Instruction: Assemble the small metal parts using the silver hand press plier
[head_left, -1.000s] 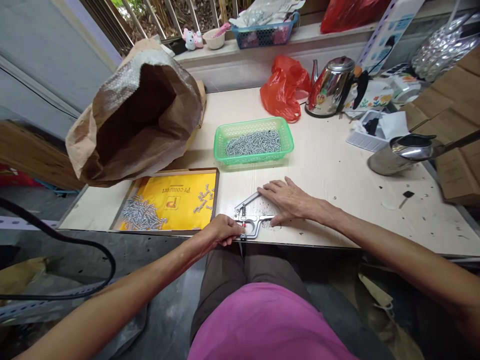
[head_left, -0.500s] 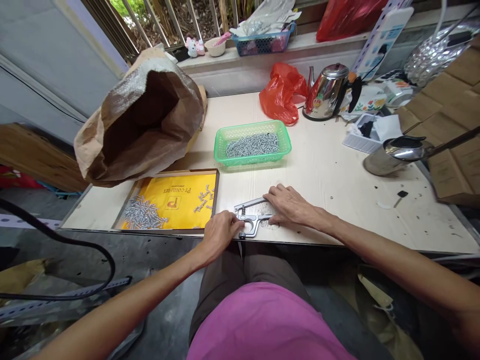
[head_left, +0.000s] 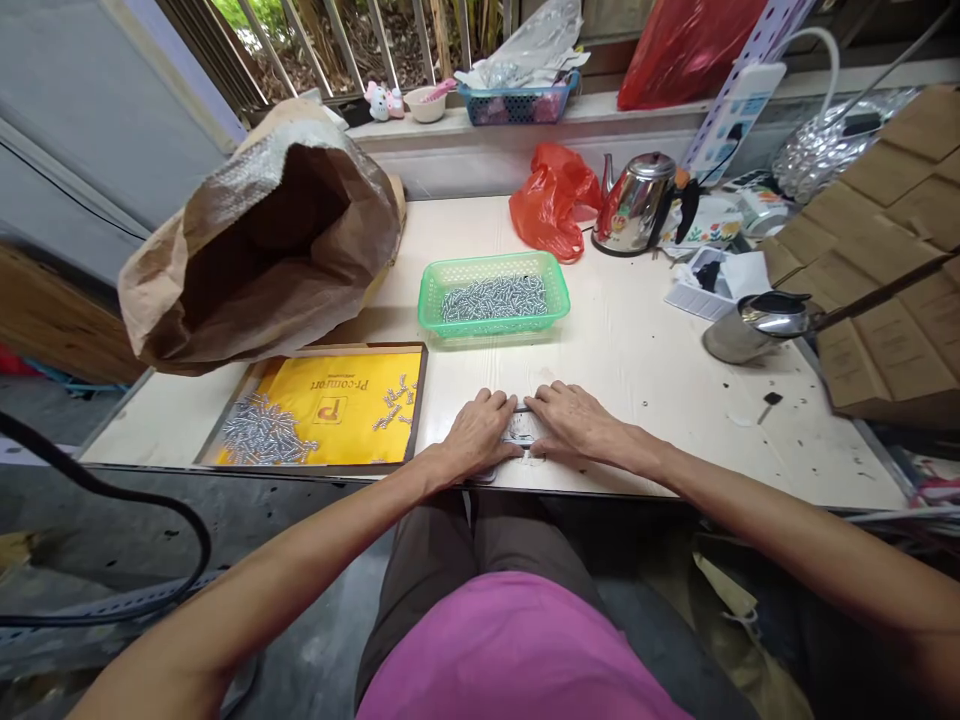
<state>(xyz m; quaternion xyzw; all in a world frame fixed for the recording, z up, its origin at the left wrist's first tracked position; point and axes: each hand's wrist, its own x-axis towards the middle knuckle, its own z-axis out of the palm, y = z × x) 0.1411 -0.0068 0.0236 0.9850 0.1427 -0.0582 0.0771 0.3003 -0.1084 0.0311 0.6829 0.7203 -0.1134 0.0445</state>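
Observation:
Near the front edge of the table, a grey metal hand tool with two handles [head_left: 519, 441] lies flat, mostly covered by my hands. My left hand [head_left: 477, 434] is curled over its left part, fingers on the upper handle and thumb at the lower one. From the other side, my right hand [head_left: 576, 420] grips the handle ends between fingers and thumb. To the left, a shallow tray [head_left: 421, 400] with a yellow sheet [head_left: 300, 385] carries a heap of small metal pieces [head_left: 262, 432] and several loose ones [head_left: 394, 405].
Beyond my hands stands a green basket [head_left: 495, 328] of small metal parts. A large open paper sack [head_left: 360, 270] leans at the left. At the back are a red plastic bag [head_left: 555, 205] and a steel kettle [head_left: 634, 205]; a steel jug [head_left: 742, 330] and cardboard [head_left: 885, 260] are on the right.
My left hand has moved from the tool's left end over its body, close to my right hand, hiding the spring. My right hand still grips the handles. The view has shifted slightly.

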